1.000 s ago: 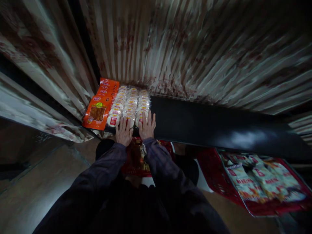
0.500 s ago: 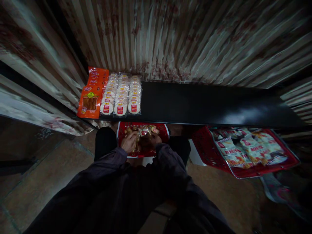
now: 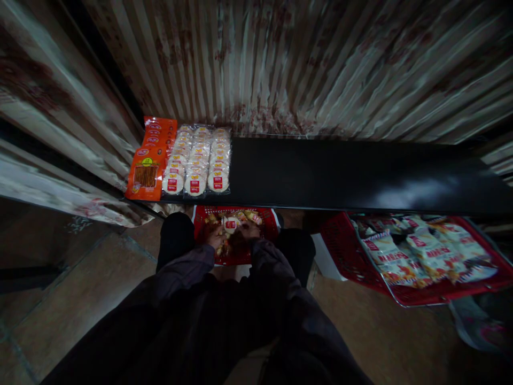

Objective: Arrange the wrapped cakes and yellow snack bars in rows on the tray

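My left hand [image 3: 216, 237] and my right hand [image 3: 249, 231] are both down inside a red plastic basket [image 3: 273, 243] between my knees. Between them sits a clear packet of a round white rice cracker [image 3: 230, 224] with a red label. Fingers of each hand close on its near edges, though dim light hides the fingertips. Other wrapped snacks [image 3: 253, 216] lie around the hands in the basket. On the black shelf [image 3: 320, 171] above, similar cracker packets [image 3: 195, 184] overlap in 3 rows, beside orange snack bags [image 3: 146, 176] at the left end.
A second red basket [image 3: 340, 251] with several pale snack bags [image 3: 428, 251] stands on the right, under the shelf's front edge. A pleated patterned curtain [image 3: 256, 64] hangs behind the shelf. A shoe [image 3: 476, 323] shows at the lower right.
The cracker packet has shifted slightly left and down, turning its label side more toward me. My hands have come closer around it. The whole view has tilted slightly.
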`<state>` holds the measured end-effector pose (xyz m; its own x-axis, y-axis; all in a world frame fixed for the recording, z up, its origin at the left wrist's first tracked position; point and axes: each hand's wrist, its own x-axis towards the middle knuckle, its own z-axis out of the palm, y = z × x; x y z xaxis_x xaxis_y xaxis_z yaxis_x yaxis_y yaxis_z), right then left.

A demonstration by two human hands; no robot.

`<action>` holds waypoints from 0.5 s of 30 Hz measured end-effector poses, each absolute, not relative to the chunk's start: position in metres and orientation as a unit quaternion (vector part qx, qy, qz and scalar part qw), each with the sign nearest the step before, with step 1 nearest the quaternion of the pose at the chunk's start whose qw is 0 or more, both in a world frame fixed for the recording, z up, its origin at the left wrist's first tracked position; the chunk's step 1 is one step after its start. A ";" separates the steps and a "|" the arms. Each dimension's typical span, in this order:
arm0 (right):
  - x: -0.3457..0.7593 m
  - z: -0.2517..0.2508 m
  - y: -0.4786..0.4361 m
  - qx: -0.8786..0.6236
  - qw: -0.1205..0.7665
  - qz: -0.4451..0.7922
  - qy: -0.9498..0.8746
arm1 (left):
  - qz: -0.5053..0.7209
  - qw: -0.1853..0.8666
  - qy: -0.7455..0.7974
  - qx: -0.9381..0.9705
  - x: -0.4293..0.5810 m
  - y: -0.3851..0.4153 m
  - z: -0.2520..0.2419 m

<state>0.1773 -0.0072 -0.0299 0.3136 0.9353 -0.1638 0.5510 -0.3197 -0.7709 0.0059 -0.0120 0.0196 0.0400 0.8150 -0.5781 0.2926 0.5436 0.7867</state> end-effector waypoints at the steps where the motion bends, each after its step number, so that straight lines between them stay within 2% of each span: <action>1: 0.175 -0.030 -0.005 -0.741 0.318 0.323 -0.495 | 0.224 0.589 0.654 0.418 0.006 -0.012 0.021; 6: 0.165 -0.014 0.004 -0.715 0.375 0.369 -0.461 | 0.261 0.570 0.658 0.417 -0.003 -0.009 0.035; 10: 0.169 0.014 0.001 -0.637 0.467 0.484 -0.377 | 0.318 0.564 0.653 0.394 -0.011 -0.007 0.054; 15: 0.169 0.041 -0.016 -0.596 0.449 0.568 -0.347 | 0.293 0.637 0.615 0.360 -0.014 -0.017 0.076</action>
